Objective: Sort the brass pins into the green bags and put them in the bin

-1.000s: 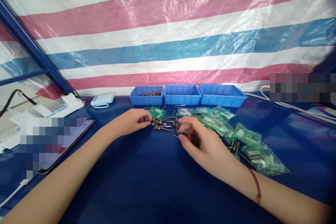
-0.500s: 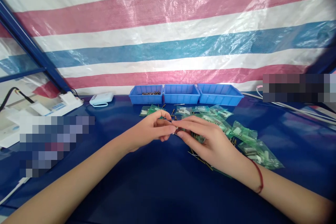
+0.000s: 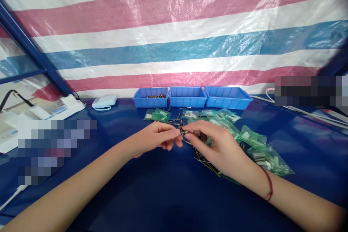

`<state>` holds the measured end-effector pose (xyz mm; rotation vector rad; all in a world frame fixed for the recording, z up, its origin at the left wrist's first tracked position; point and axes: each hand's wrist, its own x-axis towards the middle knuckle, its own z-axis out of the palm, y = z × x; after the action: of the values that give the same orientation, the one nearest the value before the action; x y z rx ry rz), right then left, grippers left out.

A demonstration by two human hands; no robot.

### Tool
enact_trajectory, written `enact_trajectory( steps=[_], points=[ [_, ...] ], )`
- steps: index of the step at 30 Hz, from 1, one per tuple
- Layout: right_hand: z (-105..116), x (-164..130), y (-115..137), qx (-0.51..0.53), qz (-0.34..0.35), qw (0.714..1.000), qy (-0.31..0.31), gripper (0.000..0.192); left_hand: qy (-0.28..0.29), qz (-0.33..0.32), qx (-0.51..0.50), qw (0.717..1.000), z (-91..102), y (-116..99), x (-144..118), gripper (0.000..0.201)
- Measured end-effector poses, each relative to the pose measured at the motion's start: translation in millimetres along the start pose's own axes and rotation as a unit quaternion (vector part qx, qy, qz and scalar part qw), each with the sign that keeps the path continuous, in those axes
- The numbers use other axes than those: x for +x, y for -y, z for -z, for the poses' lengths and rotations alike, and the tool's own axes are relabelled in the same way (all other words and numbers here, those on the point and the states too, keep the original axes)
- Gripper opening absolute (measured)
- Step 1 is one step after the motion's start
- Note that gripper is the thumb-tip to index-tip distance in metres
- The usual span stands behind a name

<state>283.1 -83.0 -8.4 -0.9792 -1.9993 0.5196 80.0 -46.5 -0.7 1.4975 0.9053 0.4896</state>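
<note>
In the middle of the head view my left hand (image 3: pixel 163 136) and my right hand (image 3: pixel 213 139) meet fingertip to fingertip. Between the thumb and index finger of the right is a small shiny metal part (image 3: pixel 186 131). My left thumb and index finger pinch at its other end; whether they hold the same piece or a second one I cannot tell. Thin brass-coloured and silver rods (image 3: pixel 208 164) lie loose under and beside the right hand, partly hidden by it. Beyond the fingers are more loose rods (image 3: pixel 178 117).
Green-tinted plastic bags of small parts (image 3: pixel 268 156) spread at the right. Behind stand three blue bins: the left bin (image 3: pixel 150 102) contains small metal pieces, beside a middle bin (image 3: pixel 187 101) and a right bin (image 3: pixel 228 100). A pale blue device (image 3: pixel 104 102) and power strip (image 3: pixel 72 105) lie left.
My left index finger has come down from a raised curl toward the thumb. The fingertips have drawn slightly apart, so the metal part in my right fingers shows more.
</note>
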Motion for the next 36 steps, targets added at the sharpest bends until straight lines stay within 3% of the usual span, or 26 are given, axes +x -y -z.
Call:
enact_trajectory(
  steps=[12, 19, 24, 27, 30, 33, 34, 36],
  points=[
    [-4, -2, -5, 0.055, -0.020, 0.998, -0.025, 0.012, -0.023, -0.041, 0.035, 0.998, -4.5, -2, -2, 0.025],
    [-4, -3, -1, 0.015, 0.016, 0.998, -0.050, 0.011, -0.106, -0.060, 0.025, 0.992, -22.0, 4, 2, 0.017],
    [-4, -3, -1, -0.008, 0.058, 0.996, -0.060, 0.016, -0.097, -0.082, -0.001, 0.992, -32.7, 8, 1, 0.024],
    [-7, -4, -5, -0.010, 0.037, 0.996, -0.078, 0.032, -0.128, -0.107, 0.042, 0.985, -22.0, 2, 7, 0.028],
    [-9, -5, -8, 0.005, 0.010, 0.996, -0.091, 0.043, -0.232, -0.153, 0.130, 0.952, 10.0, -14, 25, 0.034],
    [-9, -5, -10, 0.018, -0.005, 0.997, -0.078, 0.040, -0.351, -0.190, 0.301, 0.866, 49.3, -30, 48, 0.037],
    [-9, -5, -10, 0.015, -0.010, 0.997, -0.072, 0.039, -0.347, -0.184, 0.381, 0.837, 59.0, -32, 54, 0.036],
    [-8, -5, -10, 0.003, -0.018, 0.998, -0.063, 0.037, -0.336, -0.177, 0.431, 0.819, 68.6, -32, 58, 0.034]
  ],
)
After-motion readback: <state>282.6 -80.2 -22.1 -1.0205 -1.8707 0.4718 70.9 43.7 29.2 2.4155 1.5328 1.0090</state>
